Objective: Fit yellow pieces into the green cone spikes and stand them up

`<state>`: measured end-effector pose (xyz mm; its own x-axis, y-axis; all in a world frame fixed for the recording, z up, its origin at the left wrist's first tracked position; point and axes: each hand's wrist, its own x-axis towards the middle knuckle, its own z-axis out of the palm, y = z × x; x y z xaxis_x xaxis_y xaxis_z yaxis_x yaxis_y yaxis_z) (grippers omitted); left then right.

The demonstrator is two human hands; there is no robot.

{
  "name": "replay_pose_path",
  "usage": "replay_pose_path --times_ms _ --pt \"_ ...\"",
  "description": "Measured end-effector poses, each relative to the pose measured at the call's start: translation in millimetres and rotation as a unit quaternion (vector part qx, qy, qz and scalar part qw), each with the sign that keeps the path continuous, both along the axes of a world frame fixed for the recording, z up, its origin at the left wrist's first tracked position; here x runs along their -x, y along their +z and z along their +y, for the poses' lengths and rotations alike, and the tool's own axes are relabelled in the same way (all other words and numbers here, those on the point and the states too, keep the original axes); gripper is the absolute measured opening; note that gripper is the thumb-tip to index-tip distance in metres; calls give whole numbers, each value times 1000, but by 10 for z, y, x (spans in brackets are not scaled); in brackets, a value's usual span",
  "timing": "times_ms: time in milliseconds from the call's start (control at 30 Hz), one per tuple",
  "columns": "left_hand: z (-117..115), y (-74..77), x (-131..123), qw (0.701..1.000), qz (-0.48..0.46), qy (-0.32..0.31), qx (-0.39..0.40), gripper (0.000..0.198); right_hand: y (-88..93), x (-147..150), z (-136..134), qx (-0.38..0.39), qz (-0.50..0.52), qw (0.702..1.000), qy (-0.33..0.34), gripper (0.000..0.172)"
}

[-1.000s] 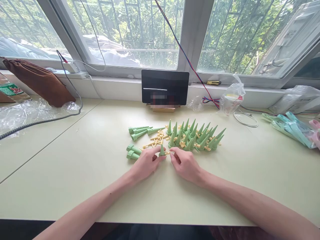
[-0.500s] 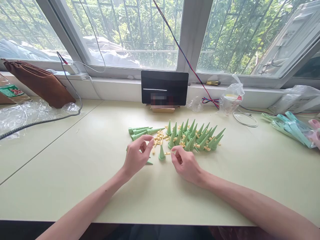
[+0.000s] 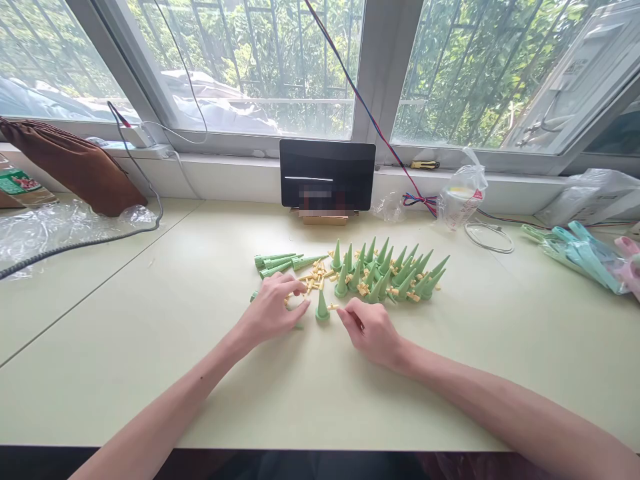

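A single green cone [image 3: 322, 306] stands upright on the pale green table [image 3: 200, 360] between my hands. My left hand [image 3: 273, 310] is curled over small yellow pieces [image 3: 314, 275] to the cone's left, its fingers pinched around one of them. My right hand [image 3: 369, 327] is closed, pinching a small yellow piece [image 3: 333, 307] just right of the cone. Behind them stands a cluster of upright green cones [image 3: 387, 273]. Several green cones lying flat [image 3: 280, 262] sit further left.
A dark tablet [image 3: 327, 175] leans at the window ledge. A brown pouch [image 3: 75, 167], clear plastic and a grey cable [image 3: 75, 245] lie at the left. A plastic bag [image 3: 463, 190], a white cable and pastel clips [image 3: 585, 257] lie at the right.
My left hand let go of the single cone, lifted, then came down onto the yellow pieces to its left. My right hand stayed beside the cone.
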<state>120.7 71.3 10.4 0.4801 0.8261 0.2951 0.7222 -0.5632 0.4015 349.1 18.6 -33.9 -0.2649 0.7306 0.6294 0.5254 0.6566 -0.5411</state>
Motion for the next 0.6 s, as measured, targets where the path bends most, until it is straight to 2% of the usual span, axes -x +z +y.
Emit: replay_pose_path --times_ms 133,367,600 --pt "-3 -26 7 999 29 -8 15 17 -17 -2 7 -5 -8 1000 0 38" --pt "10 -87 5 999 49 -19 13 8 -26 7 9 -7 -13 1000 5 38" --pt "1 -103 -10 998 55 -29 13 15 -11 8 19 -19 -9 1000 16 37"
